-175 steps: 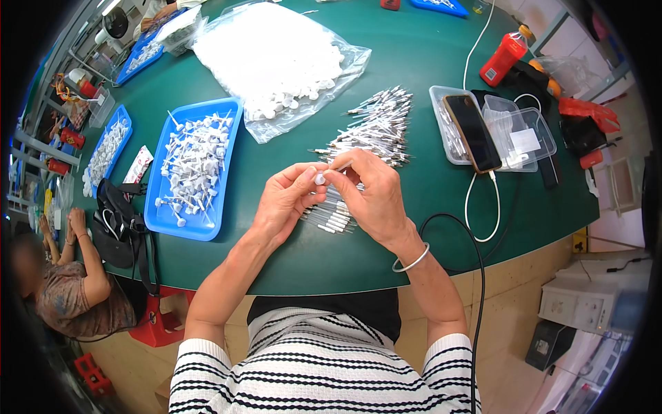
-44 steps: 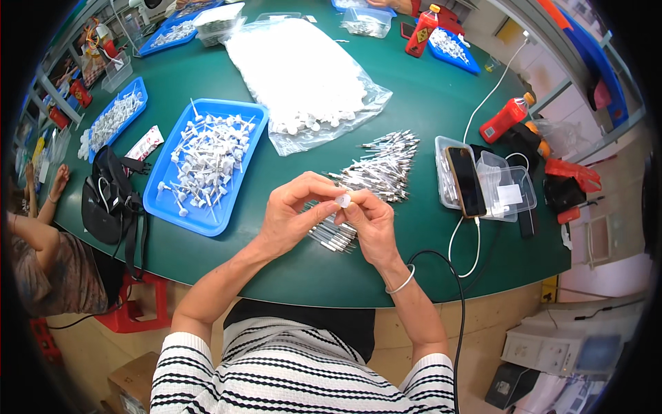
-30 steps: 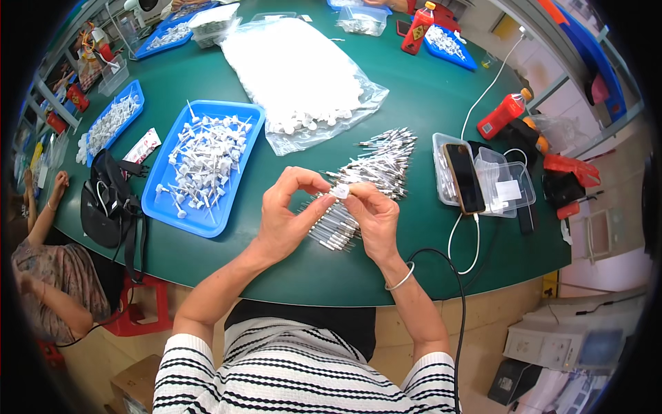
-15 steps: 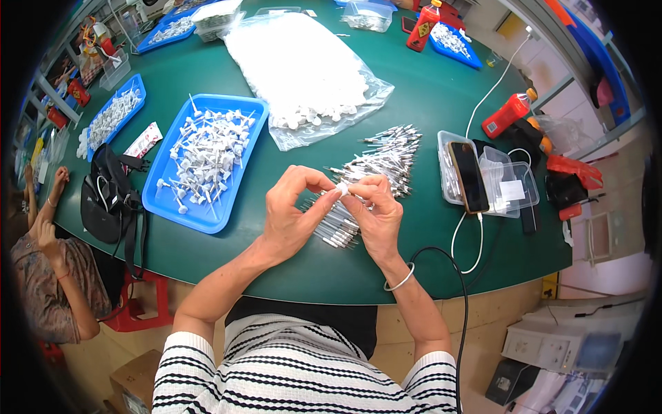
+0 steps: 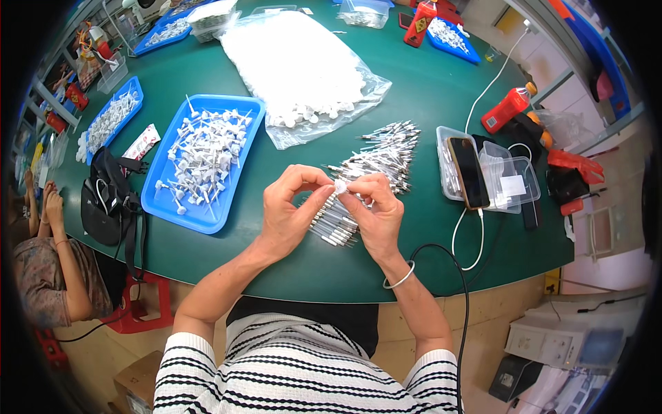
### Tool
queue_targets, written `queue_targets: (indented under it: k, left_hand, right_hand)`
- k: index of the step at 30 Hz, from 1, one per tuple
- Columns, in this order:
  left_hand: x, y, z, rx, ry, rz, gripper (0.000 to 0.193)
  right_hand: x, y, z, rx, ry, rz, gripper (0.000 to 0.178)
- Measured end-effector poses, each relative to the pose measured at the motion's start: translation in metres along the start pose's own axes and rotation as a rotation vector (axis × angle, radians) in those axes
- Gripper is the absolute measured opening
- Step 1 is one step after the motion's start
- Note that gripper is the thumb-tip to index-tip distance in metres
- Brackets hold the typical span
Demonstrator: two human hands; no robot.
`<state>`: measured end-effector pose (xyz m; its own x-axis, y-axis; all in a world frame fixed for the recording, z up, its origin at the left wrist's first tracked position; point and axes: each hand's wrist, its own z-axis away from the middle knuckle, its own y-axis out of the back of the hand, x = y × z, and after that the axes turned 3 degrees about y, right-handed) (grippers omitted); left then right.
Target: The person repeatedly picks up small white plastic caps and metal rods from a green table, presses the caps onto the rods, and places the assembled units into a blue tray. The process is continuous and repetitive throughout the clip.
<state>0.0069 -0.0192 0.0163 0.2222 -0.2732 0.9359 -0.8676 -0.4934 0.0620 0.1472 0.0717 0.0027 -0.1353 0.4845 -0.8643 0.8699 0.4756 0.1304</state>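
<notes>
Between my two hands, at the middle of the table, a small white cap-like piece is pinched. My left hand closes thumb and forefinger on its left side. From the other side, the fingertips of my right hand press on it. Whether a thin rod sits in it is hidden by my fingers. Just beneath and beyond my hands lies a heap of thin metal rods; more of them, lined up, show between my wrists. A large clear bag of white pieces lies beyond.
Left of my hands is a blue tray of white-headed rods. A black bag lies farther left, near a co-worker's hands. On the right are a phone on clear plastic boxes, a red bottle and cables.
My hands stay almost in place, still pinching the white piece, which has turned slightly. At the left, the co-worker's hands have come together.
</notes>
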Motion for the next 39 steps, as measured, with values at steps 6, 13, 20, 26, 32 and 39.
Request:
queue_targets:
  k: [6,13,20,26,32,39]
  left_hand:
    - [0.002,-0.001,0.000,0.009,0.149,0.134,0.010]
    - [-0.002,0.003,-0.001,-0.073,0.178,0.194,0.013]
    - [-0.003,0.008,-0.005,-0.185,0.320,0.399,0.014]
    - [0.000,0.015,-0.011,-0.184,0.329,0.390,0.016]
    - [0.014,0.018,-0.012,-0.164,0.027,-0.100,0.007]
    - [0.017,0.029,-0.017,-0.249,0.242,-0.074,0.009]
  right_hand:
    - [0.005,0.000,0.001,-0.017,-0.052,-0.095,0.015]
    - [0.010,0.000,0.000,-0.092,-0.037,-0.189,0.013]
    - [0.011,-0.001,0.002,-0.113,-0.061,-0.282,0.016]
    - [0.012,0.000,0.001,-0.126,-0.094,-0.302,0.016]
    - [0.009,0.000,0.001,-0.116,-0.057,-0.191,0.017]
    - [0.008,-0.002,0.002,-0.102,0.038,-0.037,0.019]
